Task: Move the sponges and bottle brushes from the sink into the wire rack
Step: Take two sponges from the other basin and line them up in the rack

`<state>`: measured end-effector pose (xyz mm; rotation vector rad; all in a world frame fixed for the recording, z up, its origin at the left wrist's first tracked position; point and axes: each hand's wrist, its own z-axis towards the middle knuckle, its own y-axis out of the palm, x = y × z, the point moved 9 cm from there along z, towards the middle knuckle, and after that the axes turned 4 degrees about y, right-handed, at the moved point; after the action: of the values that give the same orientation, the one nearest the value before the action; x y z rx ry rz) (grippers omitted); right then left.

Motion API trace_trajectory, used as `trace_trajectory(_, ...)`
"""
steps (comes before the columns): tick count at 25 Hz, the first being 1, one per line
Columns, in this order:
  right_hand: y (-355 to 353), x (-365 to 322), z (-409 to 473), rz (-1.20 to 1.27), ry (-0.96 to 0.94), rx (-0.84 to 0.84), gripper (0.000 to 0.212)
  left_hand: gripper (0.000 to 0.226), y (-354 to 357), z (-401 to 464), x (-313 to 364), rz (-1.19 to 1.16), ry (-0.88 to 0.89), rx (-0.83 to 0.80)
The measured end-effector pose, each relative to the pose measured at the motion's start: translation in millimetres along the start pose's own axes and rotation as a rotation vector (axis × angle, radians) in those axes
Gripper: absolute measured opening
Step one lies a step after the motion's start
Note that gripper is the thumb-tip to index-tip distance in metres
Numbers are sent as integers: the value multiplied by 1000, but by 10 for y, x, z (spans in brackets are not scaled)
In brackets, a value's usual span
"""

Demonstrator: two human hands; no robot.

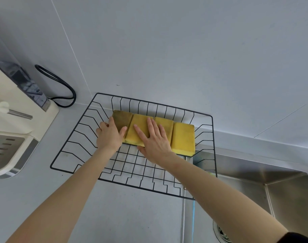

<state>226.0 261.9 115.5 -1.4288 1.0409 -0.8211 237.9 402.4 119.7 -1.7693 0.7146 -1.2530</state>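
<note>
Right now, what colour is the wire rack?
The wire rack is black; the head view shows it best.

A home kitchen: steel sink [281, 186] (drain visible), grey counter [114, 216], cream countertop appliance [18, 120].

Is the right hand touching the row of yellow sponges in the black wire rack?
Touching. The head view shows the right hand lying flat, fingers spread, on the yellow sponges in the black wire rack.

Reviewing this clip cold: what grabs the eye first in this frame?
Four yellow sponges lined side by side along the far edge of the black wire rack at centre. Both hands lie flat on them: left hand at the row's left end, right hand across the middle. The steel sink sits lower right.
</note>
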Motion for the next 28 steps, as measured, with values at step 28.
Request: trace_trajectory(28,-1437,1308,-2151,53,270,235,65,63,-486,-2038,1983,284,628,25)
